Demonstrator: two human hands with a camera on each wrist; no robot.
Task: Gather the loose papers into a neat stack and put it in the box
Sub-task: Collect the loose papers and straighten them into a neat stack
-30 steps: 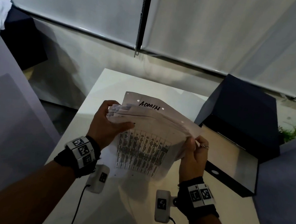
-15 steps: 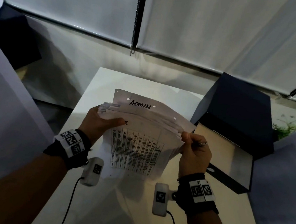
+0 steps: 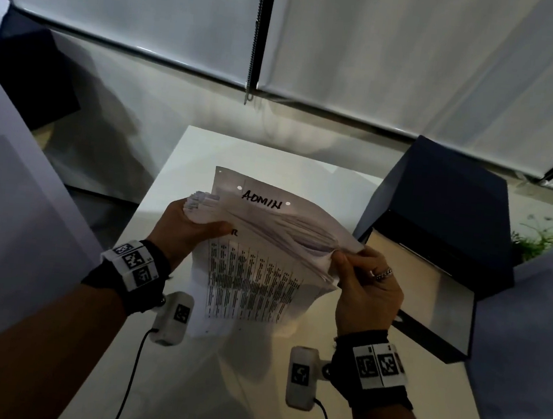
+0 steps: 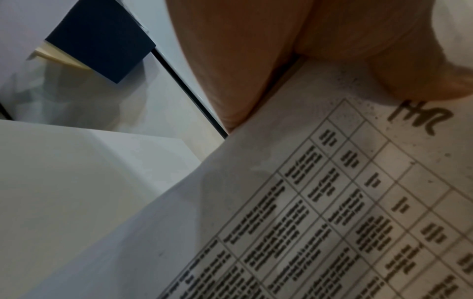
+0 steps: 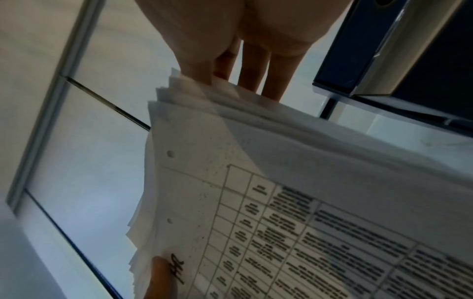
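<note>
I hold a fanned bundle of white papers (image 3: 265, 242) above the white table (image 3: 202, 153). The front sheet is a printed table (image 4: 332, 212) marked "HR"; a back sheet reads "ADMIN". My left hand (image 3: 191, 231) grips the bundle's upper left corner, thumb on the front sheet. My right hand (image 3: 363, 283) pinches the bundle's right edge, its fingers (image 5: 256, 66) behind the sheets. The dark blue box (image 3: 437, 226) stands on the table to the right, its tan inside (image 3: 406, 291) facing me.
Window blinds (image 3: 387, 50) with a pull chain (image 3: 257, 36) hang behind the table. A dark block (image 3: 32, 81) sits on the floor at the left. A green plant (image 3: 534, 240) shows beyond the box. Grey panels flank both sides.
The bundle and both hands have stayed in roughly the same place above the table. The sheets look a little more closely gathered at the right edge.
</note>
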